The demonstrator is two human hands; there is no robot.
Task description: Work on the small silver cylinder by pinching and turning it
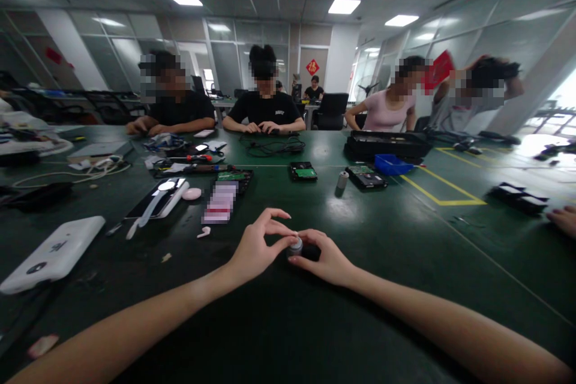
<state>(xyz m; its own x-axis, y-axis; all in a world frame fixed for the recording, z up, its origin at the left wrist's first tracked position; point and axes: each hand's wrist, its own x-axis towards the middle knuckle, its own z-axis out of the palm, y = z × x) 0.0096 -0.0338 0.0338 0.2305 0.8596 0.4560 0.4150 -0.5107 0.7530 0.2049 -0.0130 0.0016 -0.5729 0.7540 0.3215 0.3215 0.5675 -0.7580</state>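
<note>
A small silver cylinder [296, 247], battery-like in shape, stands upright on the green table in front of me. My right hand [326, 258] is closed around its side, thumb in front and fingers behind. My left hand [261, 243] pinches at its top end with thumb and index finger, the other fingers raised. Whether a tiny part is between those left fingertips is too small to tell. Farther off, a second silver cylinder [342, 180] stands upright beside a hard drive [366, 177]. Another hard drive [303, 171] with a green circuit board lies left of it.
On the left lie a phone [220, 203], an earbud [204, 232], a watch [148, 210] on a white box, a white case [54, 252] and screwdrivers [200, 158]. A blue tray [392, 164] and black bin [387, 145] are at the back right. Several people sit opposite; another person's hand [562, 221] shows at right.
</note>
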